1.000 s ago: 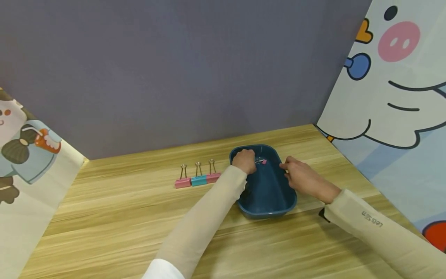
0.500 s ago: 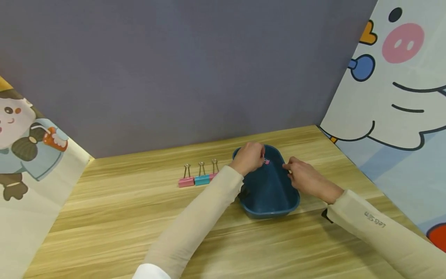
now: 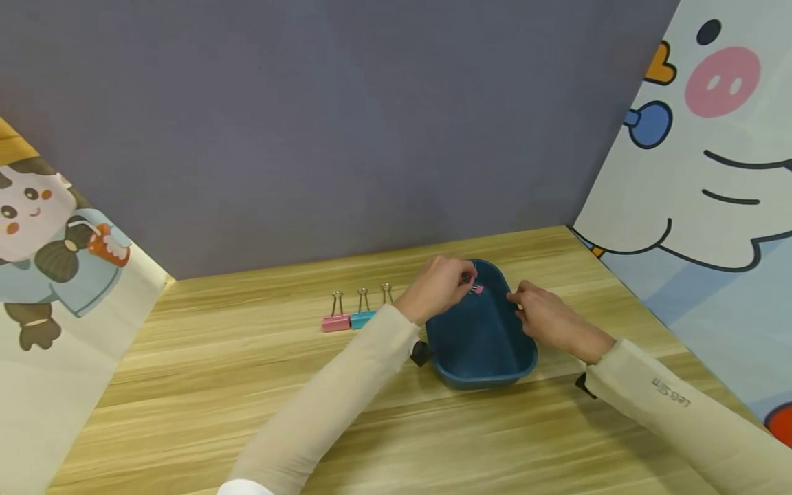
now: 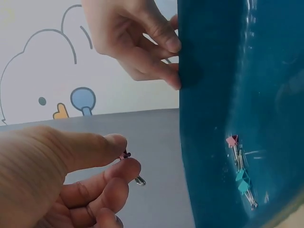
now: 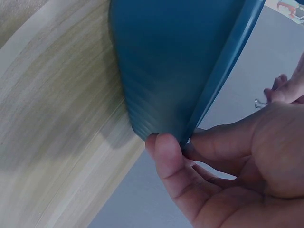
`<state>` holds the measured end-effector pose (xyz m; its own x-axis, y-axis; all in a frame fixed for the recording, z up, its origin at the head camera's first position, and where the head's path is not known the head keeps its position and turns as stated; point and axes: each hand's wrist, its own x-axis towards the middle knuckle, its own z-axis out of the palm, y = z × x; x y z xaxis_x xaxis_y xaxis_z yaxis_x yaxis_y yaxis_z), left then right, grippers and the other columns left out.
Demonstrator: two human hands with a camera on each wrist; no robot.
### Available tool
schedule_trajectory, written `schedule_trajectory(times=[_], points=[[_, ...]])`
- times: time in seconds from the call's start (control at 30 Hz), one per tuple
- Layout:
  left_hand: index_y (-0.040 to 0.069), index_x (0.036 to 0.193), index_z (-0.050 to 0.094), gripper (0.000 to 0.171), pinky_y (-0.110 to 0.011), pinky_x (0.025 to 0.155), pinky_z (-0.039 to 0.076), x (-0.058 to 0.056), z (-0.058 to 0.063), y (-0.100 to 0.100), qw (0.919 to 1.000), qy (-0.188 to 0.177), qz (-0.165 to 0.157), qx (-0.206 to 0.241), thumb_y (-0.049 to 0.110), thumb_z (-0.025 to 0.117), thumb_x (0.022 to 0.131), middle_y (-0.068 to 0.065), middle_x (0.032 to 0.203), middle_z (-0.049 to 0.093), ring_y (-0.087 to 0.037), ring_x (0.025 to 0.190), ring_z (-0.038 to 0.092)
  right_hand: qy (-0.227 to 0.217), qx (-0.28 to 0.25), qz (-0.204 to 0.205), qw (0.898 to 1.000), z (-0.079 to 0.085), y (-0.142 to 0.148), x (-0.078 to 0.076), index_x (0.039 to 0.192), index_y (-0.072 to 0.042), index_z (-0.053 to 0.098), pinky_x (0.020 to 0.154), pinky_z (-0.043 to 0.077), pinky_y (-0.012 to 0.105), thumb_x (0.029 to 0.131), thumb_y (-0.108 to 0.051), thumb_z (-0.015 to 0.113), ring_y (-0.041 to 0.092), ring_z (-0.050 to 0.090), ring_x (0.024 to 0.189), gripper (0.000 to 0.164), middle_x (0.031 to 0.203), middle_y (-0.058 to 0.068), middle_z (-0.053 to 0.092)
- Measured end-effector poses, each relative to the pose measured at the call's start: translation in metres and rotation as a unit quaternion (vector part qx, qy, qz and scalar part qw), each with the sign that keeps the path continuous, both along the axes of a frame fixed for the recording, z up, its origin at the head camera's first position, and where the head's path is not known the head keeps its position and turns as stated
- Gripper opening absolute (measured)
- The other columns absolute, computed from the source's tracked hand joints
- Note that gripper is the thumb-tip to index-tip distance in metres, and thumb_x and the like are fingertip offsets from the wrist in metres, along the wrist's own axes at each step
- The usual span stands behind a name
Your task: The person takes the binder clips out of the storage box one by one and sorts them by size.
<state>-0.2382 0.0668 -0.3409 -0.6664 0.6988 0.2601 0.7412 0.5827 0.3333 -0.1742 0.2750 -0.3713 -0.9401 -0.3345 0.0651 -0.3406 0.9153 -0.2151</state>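
My left hand (image 3: 436, 285) is over the far left rim of a dark blue plastic bin (image 3: 479, 344). Between thumb and forefinger it pinches a small binder clip (image 4: 124, 155), pinkish with metal handles. Inside the bin lie small binder clips: a pink clip (image 4: 232, 141) and teal clips (image 4: 242, 185), with metal handles showing. From the head view only a pink part (image 3: 478, 289) of these is visible beside the left fingers. On the bin's right side my right hand (image 3: 547, 316) grips the rim between thumb and fingers (image 5: 168, 152).
Left of the bin, larger binder clips stand in a row with handles up: a pink clip (image 3: 336, 323), a teal clip (image 3: 362, 319) and one mostly hidden by my left sleeve. A grey wall (image 3: 346, 137) rises behind the wooden table (image 3: 204, 364).
My left hand has come up from inside the bin and moved toward its left rim, with a small binder clip in its fingers. The right hand keeps its grip on the rim.
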Motion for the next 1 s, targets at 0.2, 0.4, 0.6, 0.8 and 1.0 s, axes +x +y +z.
schedule_trajectory(times=[0.2,0.4,0.6,0.8,1.0], points=[[0.013,0.105,0.067,0.014,-0.019,0.057,0.044,0.006,0.002,-0.022,0.9998,-0.013,-0.015,0.008,0.015,0.06,0.093,0.005,0.078,0.063,-0.003,0.057,0.053,0.002,-0.001,-0.004,1.0,0.002,-0.002,0.001,0.116,0.017,0.057,0.064,0.047,0.033,0.085,0.008,0.06,0.024,0.055,0.076,0.033,0.093,0.016,0.051],[0.012,0.104,0.067,0.014,-0.018,0.06,0.046,0.008,-0.004,-0.048,0.9998,-0.011,-0.011,0.014,0.012,0.062,0.092,0.001,0.088,0.066,-0.004,0.066,0.056,0.008,0.0,0.0,1.0,0.0,-0.002,0.001,0.115,0.017,0.057,0.062,0.046,0.032,0.084,0.008,0.061,0.025,0.056,0.076,0.033,0.093,0.017,0.052],[0.011,0.102,0.068,0.014,-0.019,0.065,0.047,0.013,-0.017,-0.074,0.9993,0.029,-0.008,-0.021,0.009,0.061,0.091,0.0,0.092,0.067,-0.008,0.075,0.06,-0.005,-0.005,-0.003,1.0,0.001,-0.001,0.001,0.116,0.017,0.057,0.06,0.045,0.03,0.084,0.008,0.061,0.025,0.057,0.077,0.033,0.095,0.018,0.052],[0.009,0.101,0.069,0.019,-0.023,0.067,0.049,0.019,-0.034,-0.104,0.9984,0.049,-0.011,-0.027,0.001,0.064,0.084,-0.003,0.092,0.065,-0.014,0.081,0.058,-0.014,-0.021,-0.004,1.0,0.001,-0.002,0.002,0.105,0.013,0.06,0.061,0.046,0.029,0.085,0.009,0.06,0.04,0.058,0.097,0.021,0.102,0.022,0.052],[0.008,0.11,0.07,0.026,-0.023,0.062,0.046,0.028,-0.052,-0.135,0.998,0.05,-0.003,-0.039,0.002,0.068,0.085,-0.002,0.085,0.061,-0.012,0.072,0.054,-0.006,-0.016,0.003,1.0,0.0,-0.004,0.0,0.106,0.015,0.06,0.06,0.045,0.029,0.084,0.01,0.061,0.04,0.058,0.095,0.023,0.099,0.021,0.052]])
